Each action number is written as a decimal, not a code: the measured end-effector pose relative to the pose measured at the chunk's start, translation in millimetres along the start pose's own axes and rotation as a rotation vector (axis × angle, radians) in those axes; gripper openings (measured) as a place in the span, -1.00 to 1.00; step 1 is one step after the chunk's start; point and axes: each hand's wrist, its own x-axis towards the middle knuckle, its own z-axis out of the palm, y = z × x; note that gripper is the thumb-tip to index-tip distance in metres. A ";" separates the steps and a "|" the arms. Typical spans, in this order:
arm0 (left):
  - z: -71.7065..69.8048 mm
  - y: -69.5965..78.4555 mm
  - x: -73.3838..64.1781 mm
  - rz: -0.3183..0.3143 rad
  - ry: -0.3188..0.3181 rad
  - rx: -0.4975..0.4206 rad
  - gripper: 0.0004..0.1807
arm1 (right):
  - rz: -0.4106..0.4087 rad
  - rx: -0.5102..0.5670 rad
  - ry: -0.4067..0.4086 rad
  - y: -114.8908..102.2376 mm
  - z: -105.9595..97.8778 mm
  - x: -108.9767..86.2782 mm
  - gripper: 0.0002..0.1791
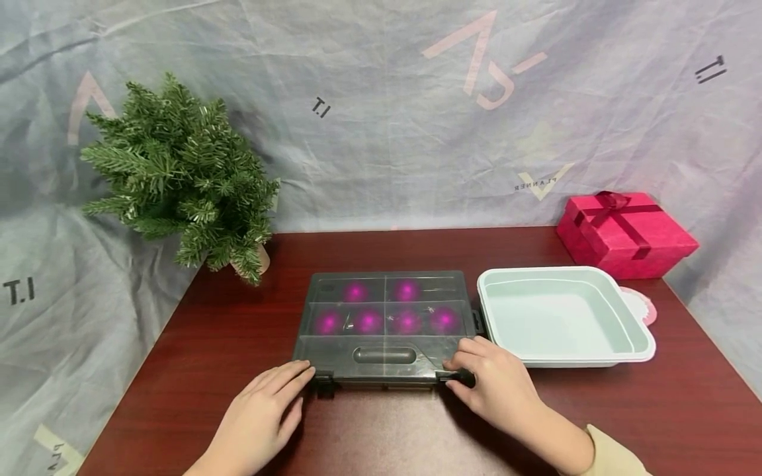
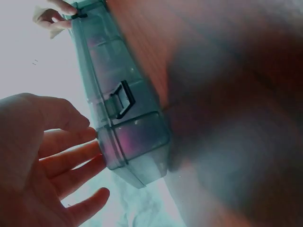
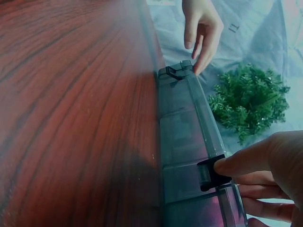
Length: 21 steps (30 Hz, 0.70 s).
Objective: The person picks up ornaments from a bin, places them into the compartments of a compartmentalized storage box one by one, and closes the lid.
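A transparent grey compartment box [image 1: 342, 357] lies flat on the table, its lid down. Several round purple things [image 1: 407, 322] show blurred through the lid. At the box's front right, my right hand [image 1: 497, 377] pinches a black latch [image 3: 215, 175], thumb on the latch and fingers over the lid's edge. My left hand [image 1: 258, 413] has its fingers extended, fingertips against the front left corner. Beside them, the left black latch [image 2: 124, 99] sticks out from the box's front wall.
Right of the box stands a pale green tray [image 1: 577, 362] with a pink-edged piece [image 1: 647, 309] beyond it. A red gift box [image 1: 639, 238] with a ribbon sits at the back right. An artificial fir tree [image 1: 184, 172] stands at the back left, before a grey cloth [image 1: 369, 165].
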 end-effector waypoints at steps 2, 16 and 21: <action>0.4 -0.4 -1.5 0.003 0.006 -0.006 -0.25 | 0.017 0.000 -0.015 -0.5 -0.2 0.1 -0.62; -1.7 3.3 -1.2 -0.060 -0.003 -0.055 -0.43 | 0.091 0.008 -0.224 -8.6 -12.0 14.8 -0.68; -3.2 2.5 0.3 -0.081 -0.029 -0.052 -0.45 | 0.070 0.255 -0.331 -27.8 -6.1 29.7 -0.84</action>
